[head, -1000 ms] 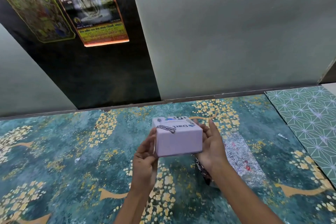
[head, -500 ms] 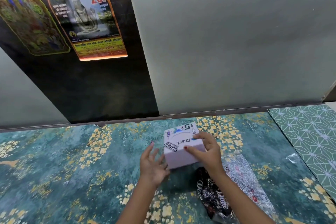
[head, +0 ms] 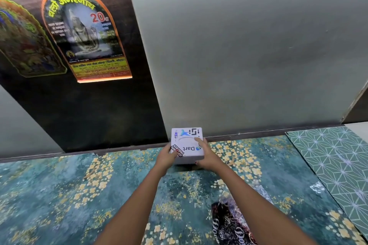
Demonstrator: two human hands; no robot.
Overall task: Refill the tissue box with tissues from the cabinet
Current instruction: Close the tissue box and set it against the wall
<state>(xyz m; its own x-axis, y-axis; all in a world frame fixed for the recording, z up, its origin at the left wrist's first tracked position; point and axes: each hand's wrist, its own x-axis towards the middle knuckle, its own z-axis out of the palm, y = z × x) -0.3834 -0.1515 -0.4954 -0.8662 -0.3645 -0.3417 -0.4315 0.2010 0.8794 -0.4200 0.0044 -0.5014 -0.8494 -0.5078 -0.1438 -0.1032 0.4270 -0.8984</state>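
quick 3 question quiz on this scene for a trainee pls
1. True or false: both hands touch the small white square sticker-covered box.
2. The box sits: A) on the green geometric-patterned mat B) at the far edge of the teal floral-patterned surface, by the wall C) on the crinkled dark printed plastic wrapper.
3. Which hand's fingers lie across the box's top?

Key: 1 true; 2 B; 3 the right hand; the left hand grips the side.
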